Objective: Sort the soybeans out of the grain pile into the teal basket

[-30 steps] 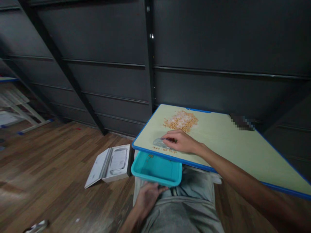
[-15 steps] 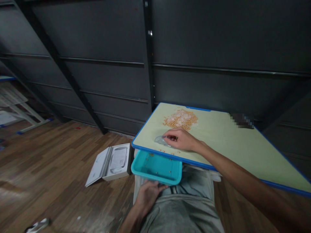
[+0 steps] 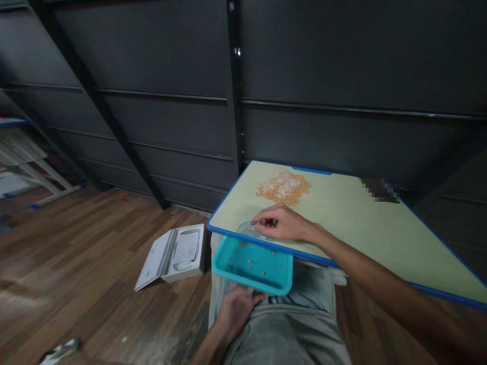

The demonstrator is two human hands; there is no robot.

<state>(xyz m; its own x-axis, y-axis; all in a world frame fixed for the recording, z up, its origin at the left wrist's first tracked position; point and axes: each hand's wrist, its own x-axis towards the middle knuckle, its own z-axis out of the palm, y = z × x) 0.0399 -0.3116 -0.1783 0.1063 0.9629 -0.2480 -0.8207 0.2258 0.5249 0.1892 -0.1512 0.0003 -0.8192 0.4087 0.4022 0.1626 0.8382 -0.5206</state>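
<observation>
My right hand (image 3: 279, 221) pinches a clear, round plastic lid (image 3: 247, 228) close to the table's front edge. The lid lies low against the tabletop. Beneath that edge, my left hand (image 3: 238, 304) grips a turquoise plastic tray (image 3: 253, 282) by its near side, its fingers partly hidden under it. A few yellow beans (image 3: 243, 244) are scattered over the tray's bottom. Beyond my right hand, a pile of yellow beans (image 3: 283, 188) mixed with whitish grains is spread on the pale green table (image 3: 365, 223).
An open white box (image 3: 186, 253) rests on the floor to the left. At the table's back right lies a dark, blurred-out object (image 3: 380, 190). A dark metal wall (image 3: 342, 66) stands right behind the table. Another table's frame (image 3: 41, 167) is at far left.
The lid and my right hand have come nearer to the front edge. Loose beans near the edge no longer show there, and more lie in the tray. The tray has shifted slightly right.
</observation>
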